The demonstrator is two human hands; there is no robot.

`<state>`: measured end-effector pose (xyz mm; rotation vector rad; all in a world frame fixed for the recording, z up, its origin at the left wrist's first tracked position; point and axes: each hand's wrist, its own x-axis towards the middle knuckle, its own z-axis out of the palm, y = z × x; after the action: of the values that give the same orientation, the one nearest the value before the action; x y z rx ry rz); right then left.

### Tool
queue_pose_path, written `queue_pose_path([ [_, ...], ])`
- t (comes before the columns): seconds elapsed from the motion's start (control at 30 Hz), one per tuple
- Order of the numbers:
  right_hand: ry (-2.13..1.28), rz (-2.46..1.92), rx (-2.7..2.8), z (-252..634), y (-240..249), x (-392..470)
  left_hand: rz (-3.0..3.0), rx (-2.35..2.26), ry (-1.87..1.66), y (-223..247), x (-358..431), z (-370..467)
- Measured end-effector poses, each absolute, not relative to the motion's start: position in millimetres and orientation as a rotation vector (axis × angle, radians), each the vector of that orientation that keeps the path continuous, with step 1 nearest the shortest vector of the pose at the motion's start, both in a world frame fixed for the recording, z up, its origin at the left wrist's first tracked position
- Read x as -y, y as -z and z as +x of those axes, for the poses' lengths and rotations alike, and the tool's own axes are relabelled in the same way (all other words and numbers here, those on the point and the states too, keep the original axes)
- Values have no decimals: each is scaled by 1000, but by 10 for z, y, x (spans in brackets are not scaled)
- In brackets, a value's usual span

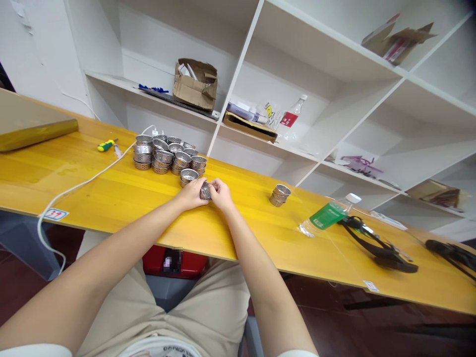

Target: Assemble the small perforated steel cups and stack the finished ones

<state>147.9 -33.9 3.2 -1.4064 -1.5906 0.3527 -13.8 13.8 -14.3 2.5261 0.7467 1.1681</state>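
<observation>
A small perforated metal cup (205, 191) is tilted between my two hands, just above or on the yellow table. My left hand (191, 194) is closed round its left side. The fingers of my right hand (221, 192) pinch its right edge. Right behind my left hand stands another metal cup (189, 175), part of it hidden by the hand. Several stacks of the same metal cups (162, 157) are grouped behind and to the left of my hands. Off to the right, a short separate stack of cups (280, 195) stands alone.
On the yellow table (245, 198) a green-labelled bottle (327, 215) and a black strap (379, 250) lie to the right. A screwdriver (106, 145) and a white cable (87, 181) are at the left. White shelves (316, 59) with a cardboard box (196, 84) rise behind.
</observation>
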Motion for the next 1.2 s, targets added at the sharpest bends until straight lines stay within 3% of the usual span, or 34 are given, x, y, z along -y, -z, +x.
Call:
queue_pose_path([
  [0.63,-152,-1600,1508,1447,-135,389,2546,-756,-1266,115,-138,-154],
  [0.93,-242,-1587,1589,1491,-238,449,2572,-655,-1365,83,-98,-161],
  [1.2,-154,-1750,1400,1675,-246,392,2618,-753,-1506,-124,-33,-293],
])
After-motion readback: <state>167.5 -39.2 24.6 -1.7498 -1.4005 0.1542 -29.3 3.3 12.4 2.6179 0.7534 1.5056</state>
